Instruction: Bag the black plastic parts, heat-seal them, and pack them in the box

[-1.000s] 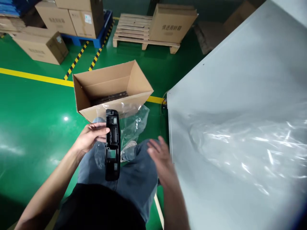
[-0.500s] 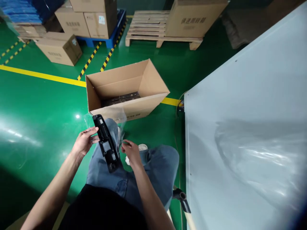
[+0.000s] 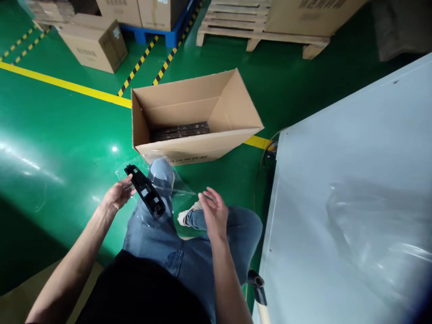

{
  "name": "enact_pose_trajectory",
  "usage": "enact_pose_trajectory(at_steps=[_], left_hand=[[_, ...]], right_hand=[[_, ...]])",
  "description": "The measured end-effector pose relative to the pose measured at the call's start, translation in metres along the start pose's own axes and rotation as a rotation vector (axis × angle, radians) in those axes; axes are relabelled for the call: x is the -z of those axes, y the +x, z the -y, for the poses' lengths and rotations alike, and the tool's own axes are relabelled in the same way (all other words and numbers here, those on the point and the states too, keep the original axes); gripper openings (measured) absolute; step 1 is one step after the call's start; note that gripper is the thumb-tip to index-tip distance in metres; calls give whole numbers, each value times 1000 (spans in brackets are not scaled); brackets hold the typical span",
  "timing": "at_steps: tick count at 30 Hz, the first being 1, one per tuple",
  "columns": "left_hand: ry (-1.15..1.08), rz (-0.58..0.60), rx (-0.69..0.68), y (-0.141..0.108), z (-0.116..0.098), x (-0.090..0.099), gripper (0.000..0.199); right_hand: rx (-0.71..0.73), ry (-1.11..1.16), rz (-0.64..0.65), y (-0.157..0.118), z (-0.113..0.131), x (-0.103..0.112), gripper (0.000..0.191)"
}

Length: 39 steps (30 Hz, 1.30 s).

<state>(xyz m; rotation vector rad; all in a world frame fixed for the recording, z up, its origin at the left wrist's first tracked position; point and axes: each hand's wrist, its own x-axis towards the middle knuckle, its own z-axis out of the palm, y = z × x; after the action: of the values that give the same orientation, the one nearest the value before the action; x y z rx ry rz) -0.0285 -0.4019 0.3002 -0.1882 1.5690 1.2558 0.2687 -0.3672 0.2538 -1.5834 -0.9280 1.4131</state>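
Observation:
My left hand (image 3: 119, 193) grips a long black plastic part (image 3: 146, 191) by its left edge, thumb on top. The part is slightly curved, with several rectangular cut-outs, and lies slanted above my left thigh. Thin clear plastic film (image 3: 173, 182) spreads around and behind it, over my left knee. My right hand (image 3: 214, 211) is apart from the black part, over the gap between my legs, its fingers loosely spread. The film's right corner ends close to my right thumb; I cannot tell whether they touch.
An open cardboard box (image 3: 199, 146) stands before my knees with dark flat pieces (image 3: 180, 130) inside. A pale grey panel (image 3: 337, 189) with clear plastic on it rises at right. Farther off are a wooden pallet (image 3: 232, 27) and a closed carton (image 3: 92, 42). A black-jointed tube (image 3: 258, 288) is beside my right thigh.
My right hand has moved right, away from the black part, and its fingers have opened. The film now stretches out farther right. The black part has tilted flatter in my left hand.

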Motion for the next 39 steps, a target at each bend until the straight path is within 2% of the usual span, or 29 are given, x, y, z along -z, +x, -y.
enact_pose_trajectory(at_steps=[2,3,5,7,9,12,14,16,20,23,26,30,33,35,39], left_hand=[[-21,-21,-8,1,3,1,11],[-29,-30,-17,1,4,1,12],[-36,-39,-42,1,7,3,13],[-34,-34,-77,1,10,3,16],[-25,-19,-117,0,13,4,23],[-11,-1,-185,-2,17,1,39],[-4,13,-230,-4,17,-2,47],[9,37,-269,-7,15,-7,52],[80,121,-369,-18,-3,-25,61],[193,235,-472,-30,-28,-49,58],[229,360,-524,-36,-58,-83,54],[214,527,-516,-23,-100,-138,56],[216,591,-487,7,-126,-181,47],[223,595,-470,34,-139,-207,40],[253,553,-467,100,-150,-252,38]], right_hand=[[229,-167,-72,-20,1,-5,45],[336,-247,-31,-32,2,-9,36],[496,-373,147,-56,1,-18,24],[565,-449,307,-74,-3,-30,21],[543,-464,292,-78,-10,-39,23],[322,-362,10,-61,-21,-42,37],[166,-285,-96,-42,-25,-37,51],[92,-244,-77,-25,-26,-28,58],[40,-209,1,-11,-28,-5,59],[-12,-191,28,-8,-33,15,61],[-67,-197,39,-1,-39,31,61],[-134,-214,58,7,-44,37,62],[-221,-195,140,13,-46,42,67],[-272,-191,203,22,-46,52,69],[-310,-208,220,57,-46,78,65]])
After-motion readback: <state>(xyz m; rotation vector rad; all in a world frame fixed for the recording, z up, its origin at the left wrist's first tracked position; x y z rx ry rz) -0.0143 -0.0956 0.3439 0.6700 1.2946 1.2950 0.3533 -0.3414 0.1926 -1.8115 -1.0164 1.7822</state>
